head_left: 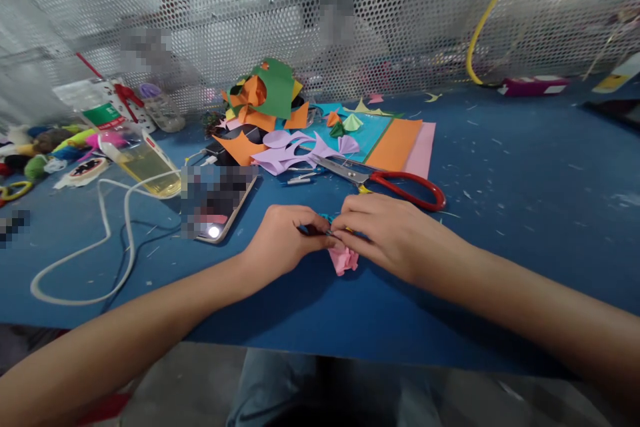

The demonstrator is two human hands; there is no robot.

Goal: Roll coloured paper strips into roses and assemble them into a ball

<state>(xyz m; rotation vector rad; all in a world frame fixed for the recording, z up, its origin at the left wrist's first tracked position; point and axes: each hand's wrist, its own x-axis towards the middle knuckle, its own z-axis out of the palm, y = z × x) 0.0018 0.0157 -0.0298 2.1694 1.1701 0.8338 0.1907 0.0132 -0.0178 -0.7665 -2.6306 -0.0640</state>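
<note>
Near the front of the blue table, my left hand [287, 237] and my right hand [387, 233] meet with fingertips pinched together. A small pink folded paper piece [344, 260] with ruffled edges hangs below the fingers, gripped between both hands. Bits of blue and yellow show at the fingertips, but my fingers hide most of what is there. Just beyond my right hand lie scissors [380, 180] with red handles, their blades pointing left. A pen [303, 178] rests on the table past the left hand.
Purple paper scraps [290, 150], small folded paper pieces [352, 122] and coloured sheets [395, 143] lie behind the scissors. To the left are a phone [235, 203], a looped white cable [127, 240] and a bottle of yellow liquid [150, 167]. A perforated metal screen [400, 13] stands behind.
</note>
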